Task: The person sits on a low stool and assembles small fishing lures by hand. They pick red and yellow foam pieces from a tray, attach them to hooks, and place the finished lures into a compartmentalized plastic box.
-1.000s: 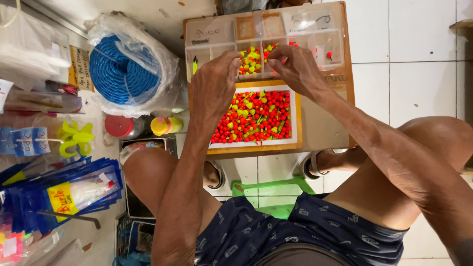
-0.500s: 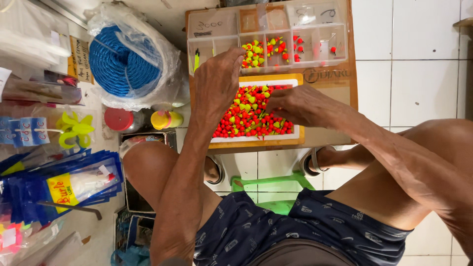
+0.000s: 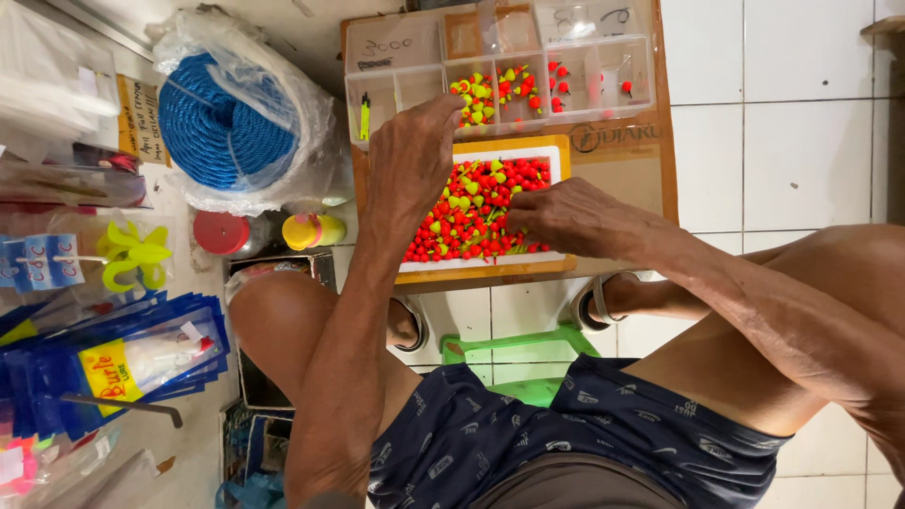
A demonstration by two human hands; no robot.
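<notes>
Left hand (image 3: 410, 160): lies over the near-left corner of the clear box (image 3: 500, 61), fingertips curled down at its near edge beside the float-filled cell. Fingers together; whether they pinch a float I cannot tell.
Right hand (image 3: 566, 212): rests on the right side of the tray (image 3: 556, 160), fingertips bunched and dipped into the floats (image 3: 471, 212). Looks like a pinch on one or two pieces, but the grip itself is hidden.
Floats: small red-and-yellow pieces, heaped in the white-lined tray at the near edge of the board (image 3: 622, 151); a smaller lot sits in the middle cells of the clear box at the board's far edge.
Box cells: left cells nearly bare, one with a yellow stick (image 3: 364, 118); right cells hold a few red bits.
Step in hand, as I judge it: picking floats from the heap and sorting them into cells.
Doing it well: take few at a time, lift clear of the tray rim, drop straight down into the chosen cell; keep the left hand steadying the box so it does not slide.
Surroundings: blue rope coil (image 3: 222, 118) in plastic left of the board; red jar (image 3: 222, 233) and yellow jar (image 3: 311, 229) near it; blue packets (image 3: 123, 353) at far left.
</notes>
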